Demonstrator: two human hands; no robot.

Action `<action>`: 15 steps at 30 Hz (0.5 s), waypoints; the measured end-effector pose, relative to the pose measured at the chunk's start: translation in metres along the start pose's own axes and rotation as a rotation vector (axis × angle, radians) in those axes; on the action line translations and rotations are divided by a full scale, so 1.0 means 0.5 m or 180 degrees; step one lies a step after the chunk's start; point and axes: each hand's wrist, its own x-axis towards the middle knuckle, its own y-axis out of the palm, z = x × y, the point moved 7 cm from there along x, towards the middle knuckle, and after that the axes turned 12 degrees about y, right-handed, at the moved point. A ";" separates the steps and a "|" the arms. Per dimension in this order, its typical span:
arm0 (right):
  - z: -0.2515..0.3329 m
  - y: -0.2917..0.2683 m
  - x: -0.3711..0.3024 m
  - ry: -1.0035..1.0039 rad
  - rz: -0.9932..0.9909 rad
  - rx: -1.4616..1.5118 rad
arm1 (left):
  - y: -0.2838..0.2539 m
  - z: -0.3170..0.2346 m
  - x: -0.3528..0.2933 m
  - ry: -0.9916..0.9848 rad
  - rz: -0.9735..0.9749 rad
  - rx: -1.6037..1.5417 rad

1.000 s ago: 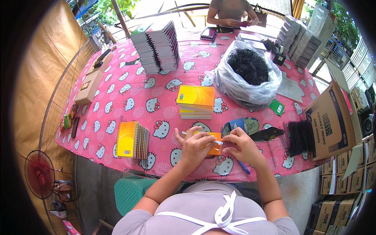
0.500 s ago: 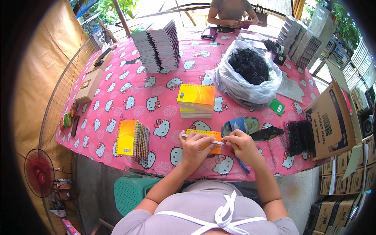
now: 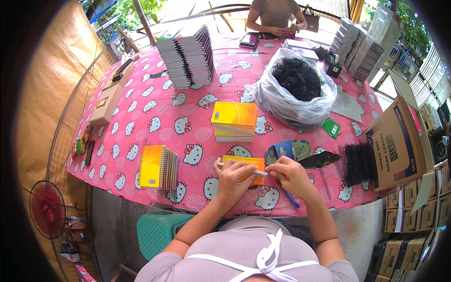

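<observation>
Notebook in hand: your left hand [image 3: 233, 177] lies on top of a small orange notebook [image 3: 244, 164] at the near edge of the table, covering its lower half; the upper edge shows beyond your fingers.
Left hand: fingers curled, pressing the notebook down and pinching a thin white rod [image 3: 244, 170] that runs across the cover.
Right hand: your right hand [image 3: 290, 173] sits just right of the notebook, fingertips closed on the other end of the same rod, touching the notebook's right edge.
Pen: one blue pen [image 3: 290, 197] lies on the cloth under your right wrist.
Stacks: one stack of orange notebooks [image 3: 234, 121] stands beyond your hands, well apart; one row of finished orange notebooks with wire spines [image 3: 159, 167] stands to your left.
Bag: one clear plastic bag [image 3: 300, 94] full of black wire coils sits right of the far stack.
Loose coils: a batch of black coils [image 3: 358, 162] lies to your right, too dense to count, beside one open cardboard box [image 3: 397, 141].
Grey piles: two fanned piles of grey pads, one at the far left [image 3: 188, 56], one at the far right [image 3: 354, 47].
Table: pink cloth [image 3: 141, 108] printed with white cat faces.
Other person: one person [image 3: 275, 14] works at the far side, both hands over a dark object.
</observation>
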 end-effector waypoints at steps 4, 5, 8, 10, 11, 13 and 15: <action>0.004 -0.003 0.002 -0.0078 -0.0101 -0.0108 | 0.001 -0.002 0.001 0.0047 0.0019 -0.0045; 0.005 -0.004 0.003 -0.0116 -0.0087 -0.0076 | 0.000 -0.002 0.000 0.0055 0.0021 -0.0052; -0.002 0.001 0.002 -0.0090 0.0203 0.0044 | 0.003 0.000 -0.005 0.0090 0.0016 -0.0024; 0.005 -0.005 0.003 -0.0076 0.0204 0.0026 | 0.001 -0.006 -0.004 0.0056 0.0018 -0.0029; 0.008 -0.008 0.004 -0.0077 0.0201 0.0012 | 0.000 -0.008 -0.002 0.0044 0.0011 -0.0029; 0.008 -0.006 0.003 -0.0098 0.0182 -0.0003 | 0.003 -0.008 -0.001 0.0050 -0.0028 -0.0001; 0.005 -0.003 0.002 -0.0083 0.0257 -0.0097 | 0.003 -0.009 -0.001 0.0050 -0.0042 0.0028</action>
